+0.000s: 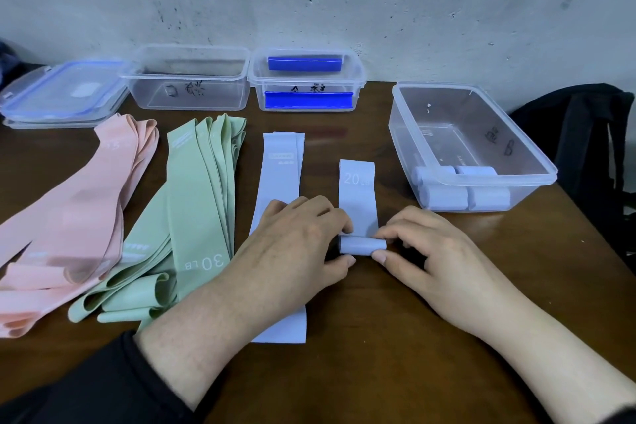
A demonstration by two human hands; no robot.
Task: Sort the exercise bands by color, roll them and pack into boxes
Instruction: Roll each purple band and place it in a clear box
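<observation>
A pale lilac band marked 20 LB (356, 193) lies on the brown table, its near end wound into a small roll (362, 246). My left hand (296, 244) and my right hand (426, 251) pinch that roll from either side with thumbs and fingertips. A second flat lilac band (280, 179) runs under my left hand. Green bands (192, 217) are piled to the left, pink bands (69, 220) at the far left. The clear box on the right (537, 169) holds several rolled lilac bands (444, 196).
Two more clear boxes stand at the back: an empty one (189, 79) and one with dark blue bands (306, 79). Stacked lids (62, 93) lie at the back left. A black bag (581, 155) sits off the table's right edge. A wall closes the back.
</observation>
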